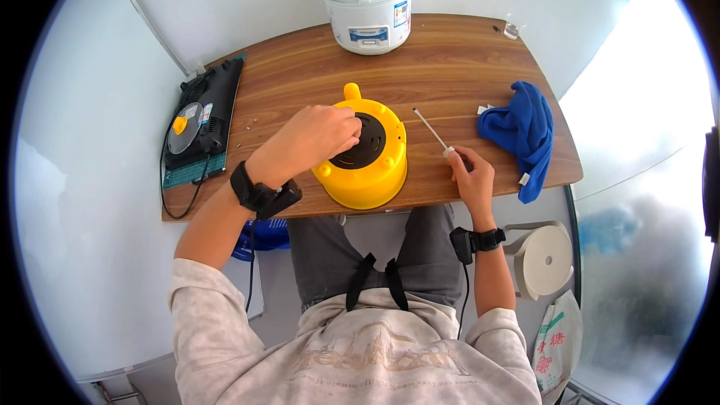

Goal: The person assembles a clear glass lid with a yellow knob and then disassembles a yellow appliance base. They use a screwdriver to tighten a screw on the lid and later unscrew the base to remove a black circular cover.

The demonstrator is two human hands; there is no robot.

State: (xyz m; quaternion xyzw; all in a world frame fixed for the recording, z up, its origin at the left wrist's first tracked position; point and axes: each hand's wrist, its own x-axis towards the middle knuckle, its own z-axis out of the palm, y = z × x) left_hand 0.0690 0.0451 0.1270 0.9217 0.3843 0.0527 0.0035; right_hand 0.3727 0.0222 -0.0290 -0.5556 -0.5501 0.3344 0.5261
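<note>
A yellow pot-shaped appliance point(366, 189) stands upside down near the table's front edge, its stubby handle point(352, 91) turned to the far side. On top shows its round black slotted base plate point(377, 140). My left hand point(321, 135) rests over the left part of that plate, its fingers curled together; whatever they may pinch is hidden. To the right of the appliance, my right hand point(474, 171) is closed round the pale handle of a screwdriver point(432, 131). The screwdriver's metal shaft points up and left, its tip apart from the appliance.
A white rice cooker point(369, 19) stands at the back. On the left, a glass lid point(193, 116) with a yellow knob lies on a black appliance point(223, 90) over a green mat point(214, 169). A blue cloth point(525, 124) lies right; a stool point(544, 262) stands below.
</note>
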